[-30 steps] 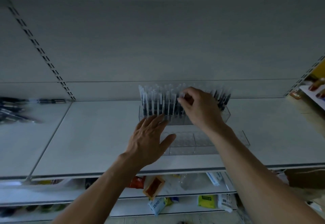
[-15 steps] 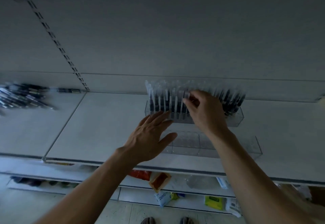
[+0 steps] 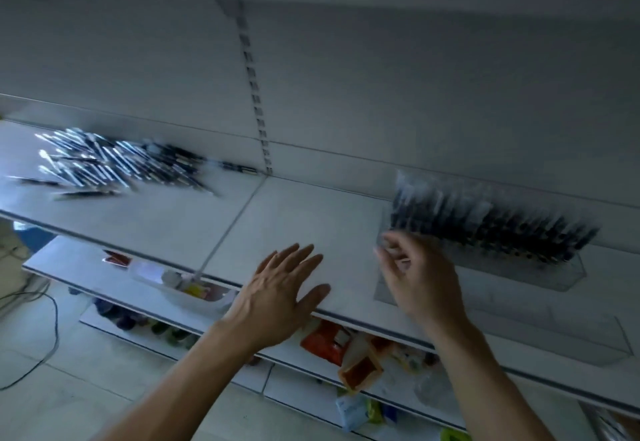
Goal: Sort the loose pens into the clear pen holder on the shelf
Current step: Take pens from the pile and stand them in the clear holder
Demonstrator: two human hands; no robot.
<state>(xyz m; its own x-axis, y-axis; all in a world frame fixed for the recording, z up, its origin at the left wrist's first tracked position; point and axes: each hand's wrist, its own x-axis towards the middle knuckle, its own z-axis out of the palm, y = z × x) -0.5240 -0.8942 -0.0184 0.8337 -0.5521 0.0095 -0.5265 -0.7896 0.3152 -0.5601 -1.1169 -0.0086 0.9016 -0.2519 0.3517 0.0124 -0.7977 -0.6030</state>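
A clear pen holder (image 3: 540, 274) stands on the white shelf (image 3: 311, 219) at the right, its back row filled with several upright dark pens (image 3: 485, 219). A pile of loose pens (image 3: 117, 163) lies on the shelf at the far left. My left hand (image 3: 280, 288) hovers flat over the shelf's front edge, fingers spread, holding nothing. My right hand (image 3: 415, 278) is just left of the holder's front corner, fingers loosely bent and empty. The view is blurred by motion.
A slotted upright (image 3: 254, 87) runs down the back wall between the two shelf sections. Lower shelves hold packets, among them an orange pack (image 3: 325, 340) and a bottle (image 3: 180, 284). A cable (image 3: 48, 305) lies on the floor at the left.
My right hand has come off the pens in the holder and pulled back toward the left, empty. The view has swung left, bringing the loose pen pile into sight.
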